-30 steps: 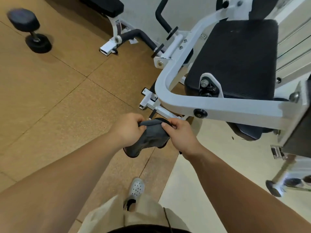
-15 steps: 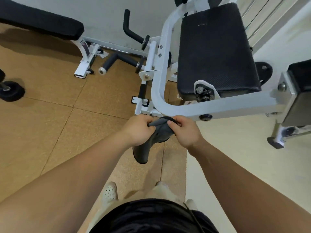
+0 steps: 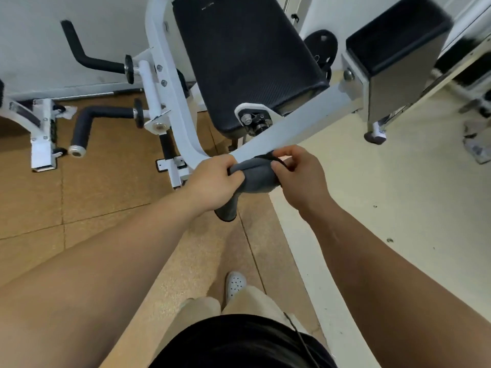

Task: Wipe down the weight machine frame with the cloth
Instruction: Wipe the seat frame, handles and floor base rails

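Observation:
A grey cloth [image 3: 254,177] is stretched between both hands just in front of the white frame bar [image 3: 287,126] of the weight machine. My left hand [image 3: 214,181] grips the cloth's left end, and a rolled tail of it hangs below the fist. My right hand [image 3: 299,173] pinches the right end, where a dark edge shows. The cloth lies at the near corner of the frame, where the bar bends; whether it touches the metal I cannot tell. The black seat pad [image 3: 247,57] sits behind the bar.
A second black pad [image 3: 396,41] on a metal bracket stands at the right. Black padded handles [image 3: 101,112] and white machine feet [image 3: 42,152] lie at the left on the brown cork floor. Pale floor spreads to the right. My shoe [image 3: 235,284] is below.
The view has swung right and closer to the machine. Both hands, still holding the cloth, have come up to the corner of the white frame bar.

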